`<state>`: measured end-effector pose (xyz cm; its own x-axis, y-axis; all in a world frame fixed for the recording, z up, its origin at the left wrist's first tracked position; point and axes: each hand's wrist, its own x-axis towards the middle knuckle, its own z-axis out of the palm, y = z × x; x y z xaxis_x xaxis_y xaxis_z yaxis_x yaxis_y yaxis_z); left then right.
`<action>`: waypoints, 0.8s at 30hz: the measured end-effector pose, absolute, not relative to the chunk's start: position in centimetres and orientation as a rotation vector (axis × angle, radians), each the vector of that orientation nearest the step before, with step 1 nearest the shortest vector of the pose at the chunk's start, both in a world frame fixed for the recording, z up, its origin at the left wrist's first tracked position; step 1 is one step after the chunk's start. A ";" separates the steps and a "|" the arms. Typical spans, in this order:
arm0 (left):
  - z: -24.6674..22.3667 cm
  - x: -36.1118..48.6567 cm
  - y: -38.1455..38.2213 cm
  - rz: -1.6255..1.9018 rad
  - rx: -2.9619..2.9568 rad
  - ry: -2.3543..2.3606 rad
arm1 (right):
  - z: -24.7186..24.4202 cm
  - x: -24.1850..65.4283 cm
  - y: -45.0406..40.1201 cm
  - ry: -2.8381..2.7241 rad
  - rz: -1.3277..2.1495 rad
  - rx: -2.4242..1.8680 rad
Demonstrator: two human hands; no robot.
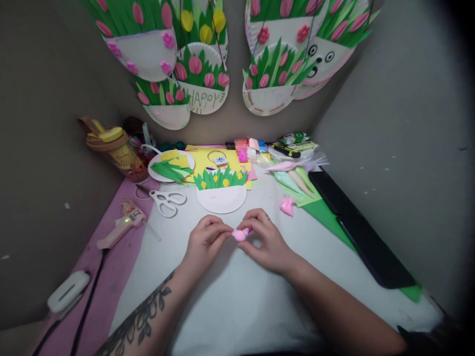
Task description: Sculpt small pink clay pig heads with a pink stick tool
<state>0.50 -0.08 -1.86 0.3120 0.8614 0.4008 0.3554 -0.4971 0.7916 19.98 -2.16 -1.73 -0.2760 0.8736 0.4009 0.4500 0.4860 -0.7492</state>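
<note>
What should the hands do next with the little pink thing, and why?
Maybe turn the pink lump a little, gently: the left hand pinches at its left side and the right hand curls around its right, so both seem well placed to steer it.

On my feed I see a dark, leafy tattoo (144, 316) along the left forearm (177, 291), a black sleeve (425, 342) edging the right arm (336, 296) at near right, and a bare left hand (208, 241) and right hand (266, 242).

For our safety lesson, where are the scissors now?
In the head view, the white-handled scissors lie on the left of the table, between the pink glue gun and the yellow-flowered paper plate.
</note>
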 end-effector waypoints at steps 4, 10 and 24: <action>-1.9 0.5 -0.1 1.123 2.000 1.069 | -1.8 20.0 -2.1 -1.900 0.652 -1.103; -1.9 0.6 -0.1 1.112 2.012 1.068 | -1.8 19.9 -2.0 -1.904 0.652 -1.096; -1.9 0.7 -0.1 1.109 2.025 1.068 | -1.8 20.0 -2.1 -1.903 0.654 -1.097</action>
<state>0.68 -0.06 -1.89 0.3313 0.8556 0.3977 0.3651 -0.5049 0.7822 19.96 -2.12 -1.79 -0.2799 0.8740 0.3973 0.4454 0.4848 -0.7527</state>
